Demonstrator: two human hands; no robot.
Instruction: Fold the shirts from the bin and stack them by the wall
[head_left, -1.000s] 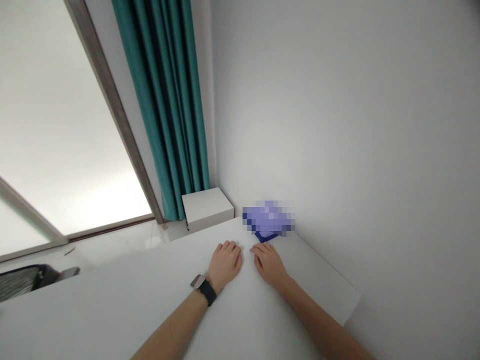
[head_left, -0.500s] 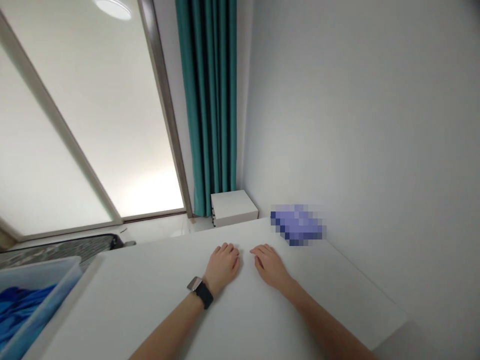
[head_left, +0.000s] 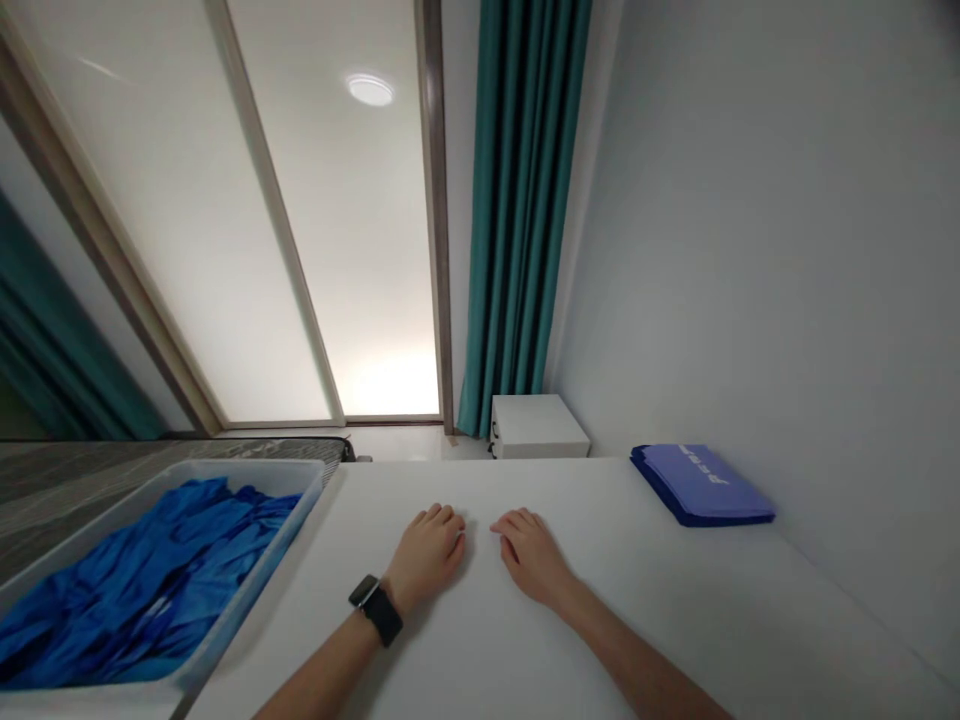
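My left hand (head_left: 427,548) rests palm down on the white table (head_left: 480,650), its fingers loosely bent, with nothing in it. A dark watch (head_left: 377,608) is strapped round that wrist. Just to its right, apart from it, my right hand (head_left: 530,553) lies on the same surface, also without an object. Its index finger points left and its thumb is a little apart from the fingers. Closest to the right hand, at the table's far right by the wall, is a folded blue-purple cloth item (head_left: 701,485) with white lettering; whether it is a garment I cannot tell.
On the left stands a pale plastic bin (head_left: 247,600) holding crumpled blue fabric (head_left: 161,570). Beyond the table are a small white cabinet (head_left: 538,425), a green curtain (head_left: 517,220) and frosted sliding doors (head_left: 352,250). A grey wall (head_left: 787,250) borders the right.
My view has swung left, so more of the bin and its blue fabric shows. The folded item now appears farther right and sharp. Both hands keep about the same pose on the table.
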